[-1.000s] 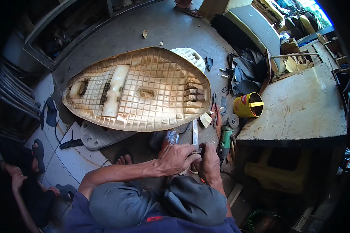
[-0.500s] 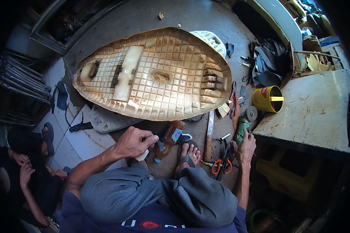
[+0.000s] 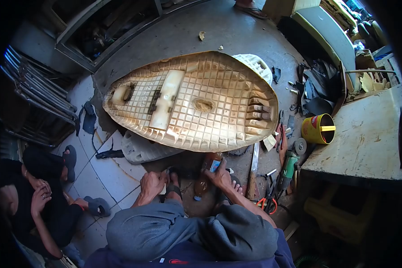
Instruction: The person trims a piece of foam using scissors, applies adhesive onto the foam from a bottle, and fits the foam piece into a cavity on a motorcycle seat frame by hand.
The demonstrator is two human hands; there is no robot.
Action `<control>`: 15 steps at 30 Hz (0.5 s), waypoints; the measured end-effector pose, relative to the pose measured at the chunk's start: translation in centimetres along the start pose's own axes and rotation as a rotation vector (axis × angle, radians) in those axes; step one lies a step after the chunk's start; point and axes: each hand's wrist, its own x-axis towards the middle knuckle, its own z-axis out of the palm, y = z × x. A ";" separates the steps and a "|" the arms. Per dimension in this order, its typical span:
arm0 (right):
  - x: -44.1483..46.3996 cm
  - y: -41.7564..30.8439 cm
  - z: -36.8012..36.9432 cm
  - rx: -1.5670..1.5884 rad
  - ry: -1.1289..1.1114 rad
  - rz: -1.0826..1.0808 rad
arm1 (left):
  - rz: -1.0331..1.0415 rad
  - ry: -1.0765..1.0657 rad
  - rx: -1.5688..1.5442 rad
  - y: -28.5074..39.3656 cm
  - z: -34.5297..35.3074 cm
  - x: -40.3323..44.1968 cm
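My left hand (image 3: pixel 151 185) is closed in front of my left knee. A pale sliver shows beside its fingers, too small to name. My right hand (image 3: pixel 219 176) reaches across my right foot, its thumb and fingers around a plastic bottle (image 3: pixel 202 184) of brown liquid. The bottle lies on the floor with its blue cap toward me. Beyond both hands lies a large upturned seat base (image 3: pixel 232 107) with a gridded, stained inner face. It rests on a white plastic piece (image 3: pixel 140 147).
To the right lie a green angle grinder (image 3: pixel 289 165), orange-handled scissors (image 3: pixel 267 204) and a long blade (image 3: pixel 253 167). A yellow tub (image 3: pixel 318 128) stands beside a worn board (image 3: pixel 357 134). Another person (image 3: pixel 40 196) sits at the left, and a foot (image 3: pixel 252 10) shows at the top.
My right hand has left the grinder and moved left to the bottle. My left hand has drawn down toward my knee. The view has shifted, so the scene sits lower and further right.
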 end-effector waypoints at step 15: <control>-2.9 5.8 -10.0 1.681 0.024 -0.114 | -0.257 -0.512 -0.774 -1.8 -0.6 2.2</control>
